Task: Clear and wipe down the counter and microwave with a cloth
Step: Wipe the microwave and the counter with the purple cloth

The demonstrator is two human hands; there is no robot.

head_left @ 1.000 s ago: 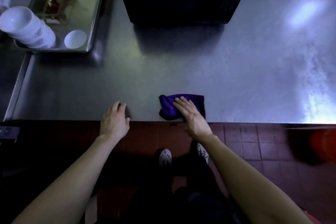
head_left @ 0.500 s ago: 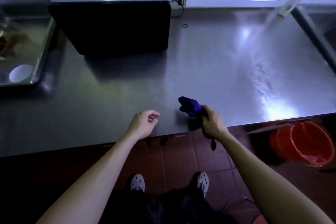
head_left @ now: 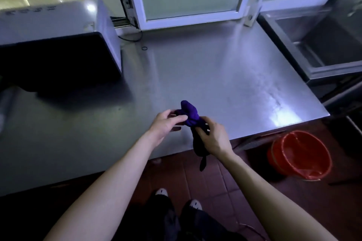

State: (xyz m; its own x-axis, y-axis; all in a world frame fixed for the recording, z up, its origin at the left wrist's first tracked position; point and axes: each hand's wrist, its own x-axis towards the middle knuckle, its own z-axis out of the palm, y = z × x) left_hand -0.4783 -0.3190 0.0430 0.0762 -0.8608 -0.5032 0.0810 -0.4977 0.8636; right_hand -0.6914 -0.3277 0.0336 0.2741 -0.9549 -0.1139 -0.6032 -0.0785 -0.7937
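— Where's the purple cloth?

— Bunched into a rope between both hands, over the near edge of the steel table, just toward 6 o'clock of centre. I can't tell whether it touches the steel.

— Which way does it run?

— Its long axis goes roughly 11 to 5 o'clock: the rounded end points up toward 11, and the thin dark tail hangs toward 5, past the table edge, over the tiled floor.

— And the hands?

— The right hand has its fingers curled round the cloth's middle. The left hand, at the cloth's 9 o'clock side, pinches the upper bunch between thumb and fingers.

— What else is there?

— A microwave stands on the table at 10 o'clock, with a small dark ring lying just beside it at 11. A sink is at 2 o'clock, and a red bucket sits on the floor at 4.
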